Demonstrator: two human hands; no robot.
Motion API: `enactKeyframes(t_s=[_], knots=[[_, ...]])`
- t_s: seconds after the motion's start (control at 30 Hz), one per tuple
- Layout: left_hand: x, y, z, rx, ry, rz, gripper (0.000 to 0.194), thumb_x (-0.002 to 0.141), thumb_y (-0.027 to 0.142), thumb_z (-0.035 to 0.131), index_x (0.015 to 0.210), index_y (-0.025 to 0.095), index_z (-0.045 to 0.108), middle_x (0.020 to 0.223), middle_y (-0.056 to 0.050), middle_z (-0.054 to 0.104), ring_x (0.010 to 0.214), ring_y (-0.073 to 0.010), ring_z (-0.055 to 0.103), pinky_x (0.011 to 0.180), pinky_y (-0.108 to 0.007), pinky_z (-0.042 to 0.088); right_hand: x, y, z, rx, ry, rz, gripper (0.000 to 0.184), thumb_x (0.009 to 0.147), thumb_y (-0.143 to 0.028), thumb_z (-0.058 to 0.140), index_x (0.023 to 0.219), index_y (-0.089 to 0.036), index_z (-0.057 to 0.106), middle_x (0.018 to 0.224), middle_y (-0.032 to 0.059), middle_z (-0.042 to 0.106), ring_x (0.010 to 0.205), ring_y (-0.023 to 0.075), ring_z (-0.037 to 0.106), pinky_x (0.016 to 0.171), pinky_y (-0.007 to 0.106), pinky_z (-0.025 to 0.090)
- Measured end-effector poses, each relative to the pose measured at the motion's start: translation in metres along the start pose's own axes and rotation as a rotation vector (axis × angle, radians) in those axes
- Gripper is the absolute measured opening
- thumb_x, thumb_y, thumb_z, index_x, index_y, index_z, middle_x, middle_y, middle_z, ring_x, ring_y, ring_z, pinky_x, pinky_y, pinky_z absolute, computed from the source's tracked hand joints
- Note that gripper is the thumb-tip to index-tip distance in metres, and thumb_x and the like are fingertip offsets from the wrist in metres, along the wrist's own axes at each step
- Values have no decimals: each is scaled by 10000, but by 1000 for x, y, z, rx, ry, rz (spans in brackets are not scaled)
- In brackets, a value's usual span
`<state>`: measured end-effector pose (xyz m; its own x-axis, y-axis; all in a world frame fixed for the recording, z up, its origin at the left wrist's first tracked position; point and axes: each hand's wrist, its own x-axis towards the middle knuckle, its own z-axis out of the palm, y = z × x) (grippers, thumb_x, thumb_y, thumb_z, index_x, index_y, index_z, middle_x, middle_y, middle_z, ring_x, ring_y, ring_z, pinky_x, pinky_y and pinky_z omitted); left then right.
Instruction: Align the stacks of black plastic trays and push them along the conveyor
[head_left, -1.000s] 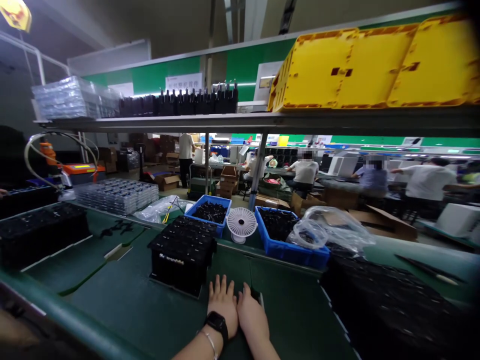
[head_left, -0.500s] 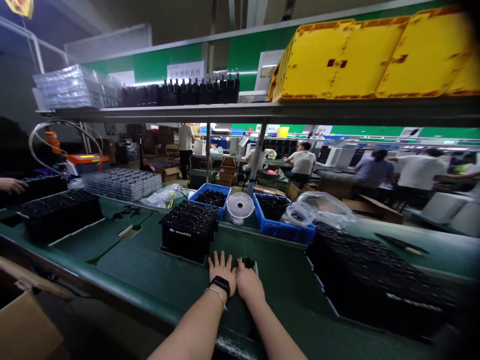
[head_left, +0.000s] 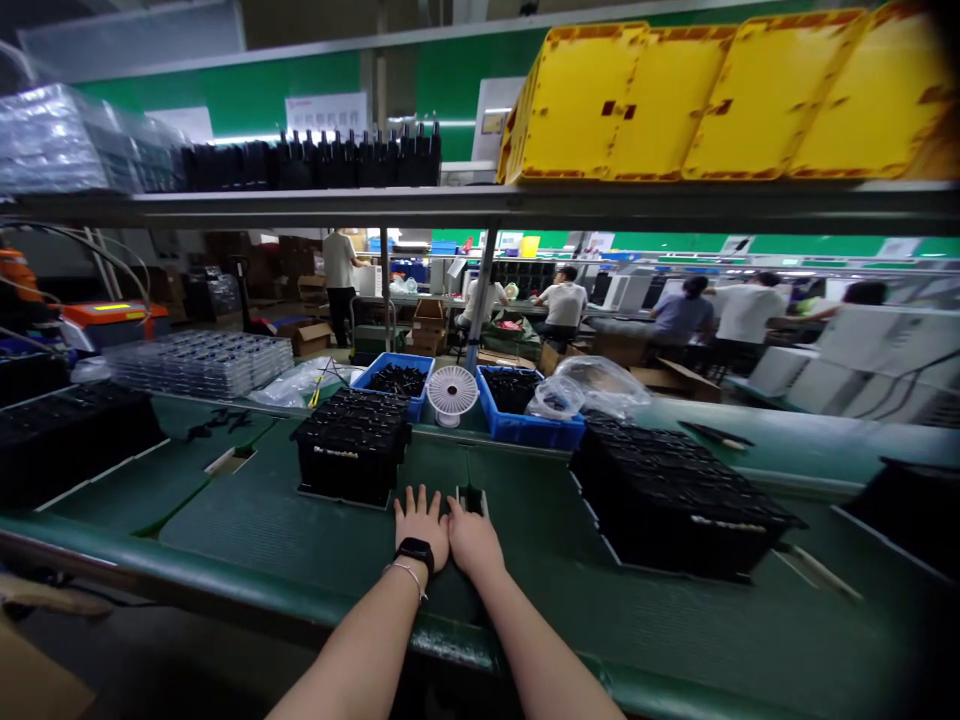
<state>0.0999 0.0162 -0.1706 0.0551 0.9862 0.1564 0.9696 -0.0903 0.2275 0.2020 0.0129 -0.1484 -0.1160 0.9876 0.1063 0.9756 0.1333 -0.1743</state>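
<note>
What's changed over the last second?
The head view tilted down, so the scene sits higher and further left in frame. The right hand and the dark notch in the green belt have come apart: its fingertips covered the notch before and now stop just short. The left hand stays flat beside it. Nothing was taken or let go. The black tray, blue bin and fan stayed put.

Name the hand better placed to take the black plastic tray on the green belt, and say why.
Left, most likely. The left hand, with a black wristwatch, lies open on the green conveyor belt, nearest the black plastic divided tray. The right hand lies farther away, beyond the left hand.
</note>
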Motion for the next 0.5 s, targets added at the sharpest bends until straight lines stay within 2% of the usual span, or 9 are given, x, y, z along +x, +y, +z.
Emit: enactKeyframes(t_s=[0.27, 0.5], knots=[[2, 0, -2, 42, -19, 3, 519, 895, 419, 211, 1389, 285, 298, 1483, -21, 234, 1359, -321, 127, 1058, -563, 130, 0, 0, -4, 23, -30, 18, 442, 921, -320, 317, 1321, -154, 406, 989, 155, 668, 890, 235, 633, 821, 336, 412], [3, -3, 5, 40, 40, 8, 523, 900, 444, 198, 1375, 267, 331, 1475, -42, 254, 1356, -316, 141, 1060, -544, 137, 2, 0, -2, 17, -20, 22, 436, 920, -321, 321, 1322, -173, 401, 986, 146, 669, 893, 246, 626, 819, 349, 407]])
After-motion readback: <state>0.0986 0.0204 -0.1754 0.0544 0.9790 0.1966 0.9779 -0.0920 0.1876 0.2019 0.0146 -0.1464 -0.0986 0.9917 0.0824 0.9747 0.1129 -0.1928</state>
